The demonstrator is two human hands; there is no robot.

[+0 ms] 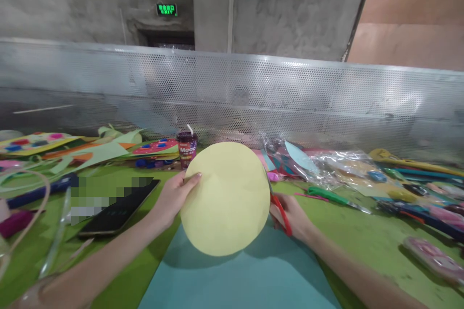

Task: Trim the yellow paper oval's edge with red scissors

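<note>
Lying toward the near edge of the table, a blue sheet sits below a yellow paper circle pinched by the left hand. The right hand grips red scissors at its right rim; a wobble could cause a nick.

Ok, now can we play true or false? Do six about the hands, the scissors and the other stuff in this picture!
1. The left hand holds the yellow circle. True.
2. The scissors have red handles. True.
3. The left hand holds the scissors. False: the right hand holds them.
4. Blue paper lies on the green table. True.
5. The phone is right of the blue paper. False: the phone is left of it.
6. The exit sign glows red. False: the exit sign glows green.
</note>
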